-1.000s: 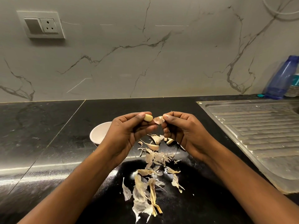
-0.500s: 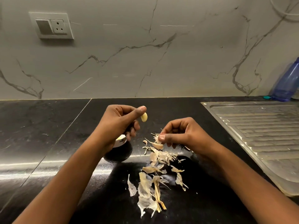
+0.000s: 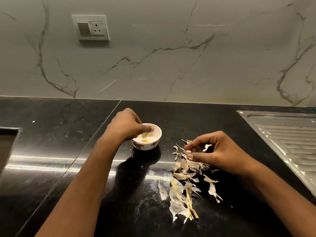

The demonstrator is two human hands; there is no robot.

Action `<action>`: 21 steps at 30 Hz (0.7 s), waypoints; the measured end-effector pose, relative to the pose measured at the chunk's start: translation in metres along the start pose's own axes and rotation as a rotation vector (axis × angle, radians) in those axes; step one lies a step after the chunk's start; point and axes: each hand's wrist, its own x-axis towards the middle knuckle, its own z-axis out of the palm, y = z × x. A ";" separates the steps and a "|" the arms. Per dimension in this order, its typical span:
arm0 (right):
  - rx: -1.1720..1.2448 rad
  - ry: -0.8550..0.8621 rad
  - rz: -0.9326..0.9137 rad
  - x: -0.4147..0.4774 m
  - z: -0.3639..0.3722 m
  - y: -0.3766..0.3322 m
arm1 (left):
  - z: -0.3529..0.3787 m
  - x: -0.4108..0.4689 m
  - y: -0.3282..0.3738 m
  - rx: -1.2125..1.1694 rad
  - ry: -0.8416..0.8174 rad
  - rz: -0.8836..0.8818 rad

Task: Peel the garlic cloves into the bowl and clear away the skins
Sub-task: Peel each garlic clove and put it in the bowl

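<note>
Worktop [image 3: 51, 151] of polished black stone fills the lower half of the frame, backed by a grey veined wall [image 3: 171, 65] with a switch and socket plate [image 3: 91, 28] at upper left. A ribbed steel drainboard [image 3: 289, 135] occupies the right edge. A small white bowl [image 3: 158, 134] with a dark pattern on its outer wall stands on the worktop at centre frame. The left hand [image 3: 125, 125] is directly over the bowl, knuckles up, fingers bunched and pointing down inside the rim. A blurred yellow garlic clove [image 3: 146, 134] sits just under the fingertips; whether the grip pinches it or is apart from it cannot be told. Other peeled pieces [image 3: 145, 140] lie on the bowl floor. The right hand [image 3: 220, 152] is to the right of the bowl, apart from it, low over the upper end of the skins [image 3: 179, 190]. Its fingers are curled, with thumb and forefinger tips brought together. Pale scraps show at the tips and inside the curl, but whether the grip pinches a skin cannot be told. The skins lie loose on the worktop in a scatter running from under the right hand toward the lower centre of the frame, outside the bowl. Both forearms enter from the bottom edge.
</note>
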 end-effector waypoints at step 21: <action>-0.446 0.062 0.046 0.007 0.006 0.019 | 0.048 -0.037 0.043 -0.118 -0.011 0.530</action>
